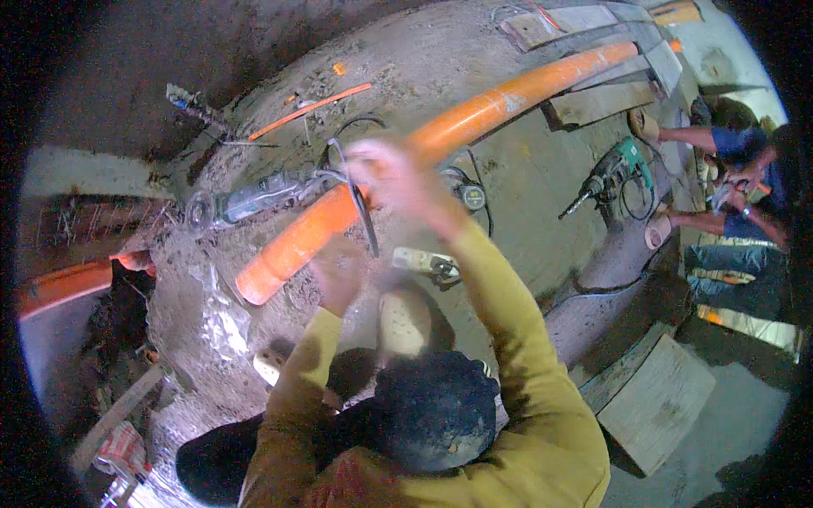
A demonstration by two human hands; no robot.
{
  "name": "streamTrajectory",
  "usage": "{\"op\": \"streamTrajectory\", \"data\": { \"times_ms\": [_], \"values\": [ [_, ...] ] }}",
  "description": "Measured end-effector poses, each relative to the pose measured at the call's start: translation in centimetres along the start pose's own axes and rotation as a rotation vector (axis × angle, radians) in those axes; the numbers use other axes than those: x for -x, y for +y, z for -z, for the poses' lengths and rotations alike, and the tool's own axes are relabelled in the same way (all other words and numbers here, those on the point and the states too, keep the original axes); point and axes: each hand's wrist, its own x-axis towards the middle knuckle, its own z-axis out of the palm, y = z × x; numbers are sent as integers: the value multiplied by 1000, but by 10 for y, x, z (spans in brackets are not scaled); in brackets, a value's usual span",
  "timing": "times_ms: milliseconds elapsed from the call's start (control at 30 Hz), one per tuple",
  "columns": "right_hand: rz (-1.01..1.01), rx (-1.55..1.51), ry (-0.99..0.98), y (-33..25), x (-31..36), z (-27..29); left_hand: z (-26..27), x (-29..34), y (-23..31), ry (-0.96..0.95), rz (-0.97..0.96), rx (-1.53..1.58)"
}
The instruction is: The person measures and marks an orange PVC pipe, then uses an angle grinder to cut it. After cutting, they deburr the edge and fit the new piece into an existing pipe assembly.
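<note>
A long orange pipe (470, 127) lies slantwise across the dirty floor in front of me. My right hand (385, 173), smeared by motion, is over the pipe's middle beside a dark looped cable (366, 216); whether it grips anything is not clear. Close to the pipe's nearer end (284, 262), my left hand (339, 269) is also blurred, its fingers hard to make out. An angle grinder (262, 199) rests left of the pipe. On the right side of the pipe are a round tape measure (472, 199) and a small pale tool with a dark metal end (428, 262).
A green drill (622, 173) with a long bit lies to the right. Beyond it another person's hand (732, 195) and legs show. Wooden boards (601, 106) lie at the far right, with another panel (656, 406) nearer. A second orange pipe (68, 286) is at far left.
</note>
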Motion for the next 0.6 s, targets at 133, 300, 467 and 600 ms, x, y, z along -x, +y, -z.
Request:
{"op": "streamTrajectory", "data": {
  "times_ms": [133, 300, 467, 600],
  "values": [
    [-525, 248, 259, 64, 144, 111, -54, 40, 12, -514, -78, -209],
    [-731, 562, 96, 65, 264, 97, -85, 45, 8, -713, -298, -542],
    [-626, 548, -160, 34, 247, 35, -94, 40, -36, -788, -328, -651],
    [-791, 678, -449, 35, 232, 13, -98, 35, -45, -872, -328, -632]
  ]
}}
